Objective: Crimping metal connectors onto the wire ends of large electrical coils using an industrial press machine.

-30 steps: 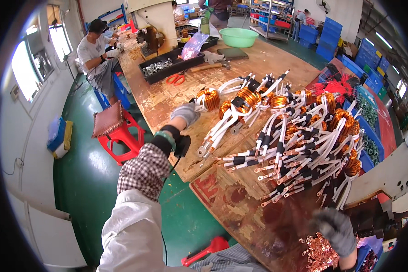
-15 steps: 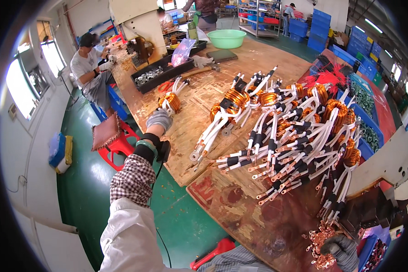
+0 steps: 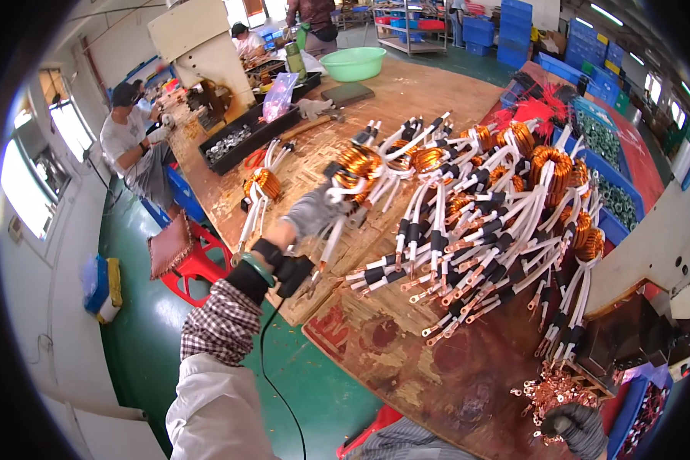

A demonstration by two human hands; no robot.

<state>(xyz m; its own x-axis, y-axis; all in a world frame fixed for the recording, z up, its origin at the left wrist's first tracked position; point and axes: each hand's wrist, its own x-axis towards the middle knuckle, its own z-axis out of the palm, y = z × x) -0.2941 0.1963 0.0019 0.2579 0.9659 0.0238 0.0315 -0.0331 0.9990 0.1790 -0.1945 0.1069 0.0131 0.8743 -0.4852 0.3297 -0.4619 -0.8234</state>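
My left hand (image 3: 312,211), in a grey glove, reaches over the table and is closed at a copper-wound ring coil (image 3: 358,165) with white leads. Motion blur softens its fingers there. A second copper coil (image 3: 262,184) lies by itself to the left, its white leads spread over the wood. To the right is a big heap of similar coils (image 3: 552,169), their white and black-sleeved leads (image 3: 468,253) ending in copper lugs. My right hand (image 3: 579,429), also gloved, rests curled against a pile of loose copper lugs (image 3: 552,391) at the lower right; what its fingers hold is hidden.
A black tray of metal parts (image 3: 234,142), a hammer (image 3: 310,126) and a green basin (image 3: 353,64) stand farther back. Blue bins of ring-shaped parts (image 3: 609,180) line the right side. A red stool with a cushion (image 3: 178,245) is at left; co-workers (image 3: 130,138) sit beyond.
My left hand has let go of the left coil and moved right to another coil. The left coil's leads now point toward me. My right hand stays by the lugs. The view has shifted slightly.
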